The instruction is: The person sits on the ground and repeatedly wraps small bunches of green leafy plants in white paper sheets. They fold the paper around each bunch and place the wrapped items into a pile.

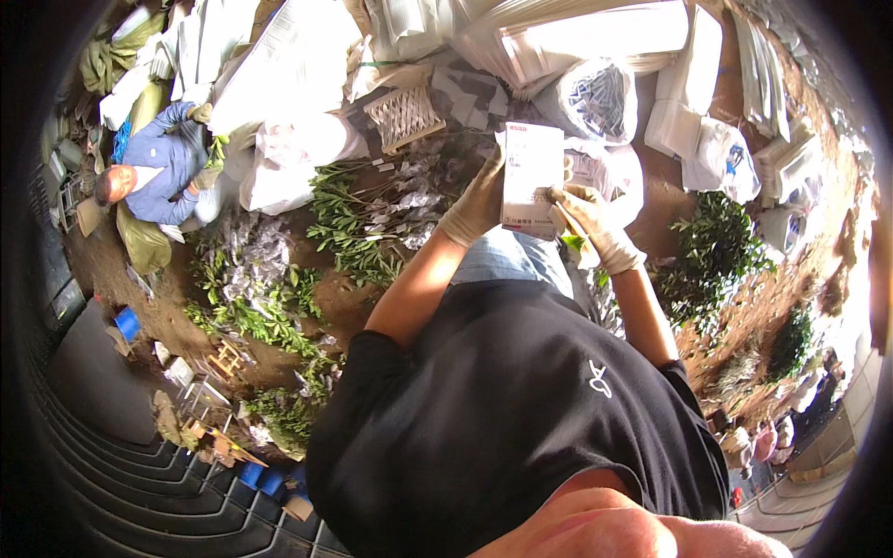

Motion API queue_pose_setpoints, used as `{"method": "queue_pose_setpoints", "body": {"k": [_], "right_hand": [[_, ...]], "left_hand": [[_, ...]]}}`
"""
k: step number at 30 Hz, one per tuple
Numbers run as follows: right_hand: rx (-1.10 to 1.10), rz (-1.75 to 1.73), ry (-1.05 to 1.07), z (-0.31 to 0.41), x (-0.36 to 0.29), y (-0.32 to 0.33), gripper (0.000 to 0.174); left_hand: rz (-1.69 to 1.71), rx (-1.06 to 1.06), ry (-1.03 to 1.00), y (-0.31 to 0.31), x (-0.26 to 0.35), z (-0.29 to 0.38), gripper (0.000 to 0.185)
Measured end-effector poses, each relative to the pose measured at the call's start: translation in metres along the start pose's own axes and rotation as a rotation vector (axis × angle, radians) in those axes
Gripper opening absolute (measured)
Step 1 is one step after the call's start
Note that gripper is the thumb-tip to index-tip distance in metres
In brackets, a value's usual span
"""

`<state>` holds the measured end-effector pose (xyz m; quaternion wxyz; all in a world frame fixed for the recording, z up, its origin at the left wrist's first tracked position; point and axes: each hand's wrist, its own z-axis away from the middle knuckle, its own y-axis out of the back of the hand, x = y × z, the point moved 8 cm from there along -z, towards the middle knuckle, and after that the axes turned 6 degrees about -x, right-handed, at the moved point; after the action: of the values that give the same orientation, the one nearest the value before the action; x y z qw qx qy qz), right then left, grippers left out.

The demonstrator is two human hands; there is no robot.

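A white printed paper packet (533,174) is held up over my knees; it bears red and dark writing. My left hand (481,202), in a pale work glove, grips its left side, the fingers partly hidden behind it. On the other side my gloved right hand (594,224) has bent fingers against the packet's lower right edge. A yellow-green leaf (573,241) and a pale, paper-like piece (586,252) show below that hand; whether it grips them too is unclear. Directly beyond the packet stands a white plastic sack (617,174).
Cut leafy branches (356,230), some wrapped in clear plastic, lie on the bare soil floor. Another leafy heap (718,258) is to the right. At left a co-worker (160,167) in gloves holds a green sprig. White foam stacks (607,31) and an open bag (596,101) stand ahead.
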<state>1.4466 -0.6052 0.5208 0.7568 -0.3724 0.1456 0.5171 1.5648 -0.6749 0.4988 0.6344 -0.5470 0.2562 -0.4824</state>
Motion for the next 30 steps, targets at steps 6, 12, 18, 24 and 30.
{"method": "queue_pose_setpoints", "body": {"k": [6, 12, 18, 24, 30], "right_hand": [[0.041, 0.036, -0.042, 0.004, 0.022, 0.011, 0.052], [0.048, 0.110, 0.001, 0.018, 0.024, 0.009, 0.058], [-0.035, 0.416, 0.334, 0.040, -0.015, -0.006, 0.040], [0.144, 0.076, 0.120, 0.055, 0.003, 0.023, 0.030], [0.161, 0.164, 0.126, 0.075, 0.002, 0.026, 0.024]], "left_hand": [[-0.017, 0.024, 0.031, -0.020, 0.006, 0.003, 0.066], [-0.154, 0.147, 0.009, -0.034, 0.017, 0.002, 0.059], [-0.258, 0.206, 0.044, -0.046, 0.025, -0.001, 0.058], [-0.243, 0.166, 0.088, -0.054, 0.034, -0.006, 0.057], [-0.328, 0.227, 0.186, -0.064, 0.033, 0.003, 0.046]]}}
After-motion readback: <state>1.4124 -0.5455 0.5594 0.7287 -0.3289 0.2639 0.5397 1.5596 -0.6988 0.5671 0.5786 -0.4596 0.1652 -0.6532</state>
